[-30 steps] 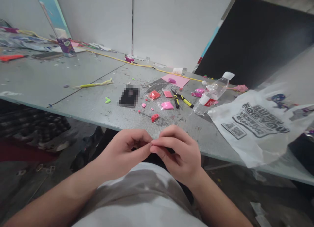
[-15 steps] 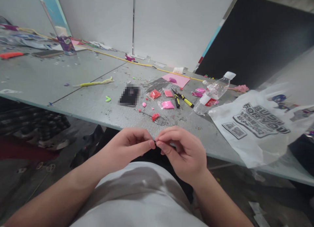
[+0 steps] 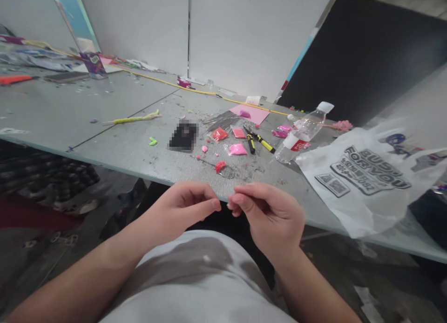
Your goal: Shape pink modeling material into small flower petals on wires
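At the near table edge, my left hand (image 3: 188,205) is closed, thumb tip pressed against the curled fingers. Whatever it pinches is hidden or too small to name. A short gap to the right, my right hand (image 3: 270,216) is also closed in a pinch, and I cannot make out what sits between its fingertips. Just beyond both hands lies a red textured clump (image 3: 220,167) on a loop of thin wire (image 3: 227,173). Small pink lumps (image 3: 204,149) and a pink packet (image 3: 238,149) are scattered behind it.
Yellow-and-black pliers (image 3: 259,140), a red packet (image 3: 219,134) and a blurred black item (image 3: 183,136) lie mid-table. A plastic bottle (image 3: 303,133) and a white bag (image 3: 363,178) stand right. Left lie a yellow-green twisted stem (image 3: 134,119) and a green piece (image 3: 152,141).
My right hand has moved right, away from my left hand, so their fingertips are now apart. My left hand has stayed about where it was.
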A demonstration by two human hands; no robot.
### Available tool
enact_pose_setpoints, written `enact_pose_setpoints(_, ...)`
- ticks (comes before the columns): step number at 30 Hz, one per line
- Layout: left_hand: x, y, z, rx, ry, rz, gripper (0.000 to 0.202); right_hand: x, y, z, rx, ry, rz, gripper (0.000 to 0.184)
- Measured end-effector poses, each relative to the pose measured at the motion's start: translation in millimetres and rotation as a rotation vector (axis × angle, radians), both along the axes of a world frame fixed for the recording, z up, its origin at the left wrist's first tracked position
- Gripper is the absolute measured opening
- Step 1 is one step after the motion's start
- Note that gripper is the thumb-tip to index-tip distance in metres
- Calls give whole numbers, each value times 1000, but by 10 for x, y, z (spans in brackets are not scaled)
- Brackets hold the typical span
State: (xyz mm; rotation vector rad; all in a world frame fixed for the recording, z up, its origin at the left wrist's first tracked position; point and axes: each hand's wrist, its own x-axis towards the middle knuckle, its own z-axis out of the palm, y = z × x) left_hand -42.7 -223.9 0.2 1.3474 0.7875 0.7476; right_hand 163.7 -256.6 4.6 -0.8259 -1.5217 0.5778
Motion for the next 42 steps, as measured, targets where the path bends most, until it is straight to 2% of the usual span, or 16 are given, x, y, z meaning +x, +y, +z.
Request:
enact_pose_setpoints(5, 7, 15, 28, 27, -37, -10, 33, -6, 12, 31, -49, 21, 113, 29)
enact_pose_setpoints(10, 26, 11, 70, 26, -5, -1, 33, -7, -14, 83, -46, -100, 44, 10)
enact_pose_setpoints(14, 11, -1, 75, 34, 0, -3, 32, 3, -34, 105, -23, -125, -20, 10)
enact_pose_setpoints(16, 0, -7, 69, 35, 4, -4, 32, 7, -35, 100, -20, -113, 6, 7)
enact_pose_setpoints(24, -7, -9, 39, 1, -2, -2, 35, -14, 15, 53, -69, 57, 148, 27)
enact_pose_setpoints(32, 7, 2, 61, 25, 1, -6, 32, -9, -18, 47, -124, 36, 68, 4)
enact_pose_setpoints(36, 21, -5, 57, 18, -26, -7, 32, -2, -1, 26, -126, -8, 96, 16)
enact_pose_setpoints(42, 5, -4, 53, 2, 22, -9, 36, 5, 13, 16, -145, 46, 120, 8)
